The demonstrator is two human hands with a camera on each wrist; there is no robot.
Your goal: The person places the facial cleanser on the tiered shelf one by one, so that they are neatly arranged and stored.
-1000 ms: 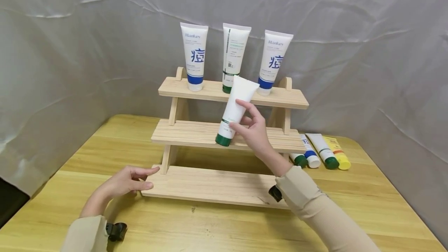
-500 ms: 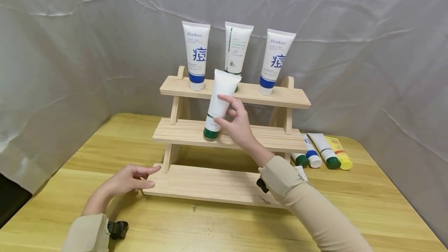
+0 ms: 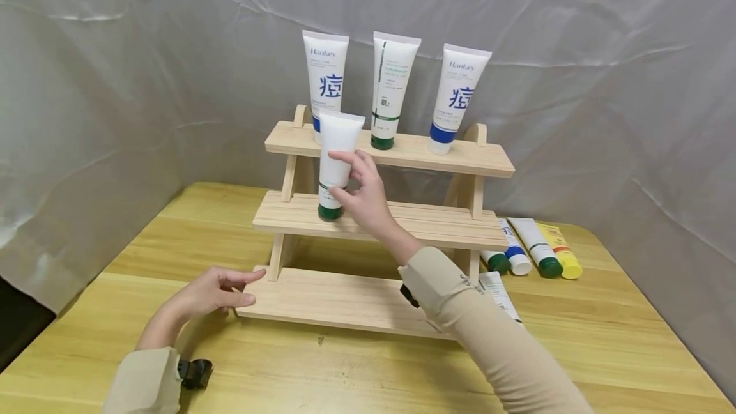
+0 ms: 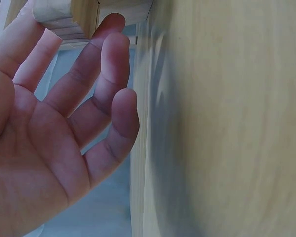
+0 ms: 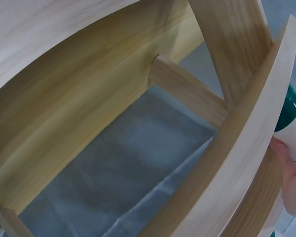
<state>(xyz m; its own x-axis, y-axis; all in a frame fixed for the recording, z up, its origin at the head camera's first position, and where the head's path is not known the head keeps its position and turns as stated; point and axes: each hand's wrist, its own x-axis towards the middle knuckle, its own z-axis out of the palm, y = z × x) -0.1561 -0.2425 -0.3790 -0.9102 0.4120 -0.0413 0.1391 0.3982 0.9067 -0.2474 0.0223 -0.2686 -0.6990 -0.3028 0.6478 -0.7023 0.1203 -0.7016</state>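
A white squeeze tube with a green cap stands nearly upright, cap down, at the left part of the middle shelf. My right hand pinches it from the right side, thumb low and index finger higher. Whether the cap bears on the shelf, I cannot tell. The right wrist view catches the green cap beyond a shelf edge. With thumb and fingers at its left end, my left hand holds the bottom shelf of the wooden display stand; the left wrist view shows the fingers curled near the wood corner.
On the top shelf stand two blue-banded white tubes and a green-capped tube. Right of the stand, several tubes lie on the table, including a yellow tube. Another white tube lies partly behind my right sleeve.
My right hand has carried the green-capped tube leftward along the middle shelf, turning it more upright. It now covers the lower part of the top-left tube. My left hand has stayed put.
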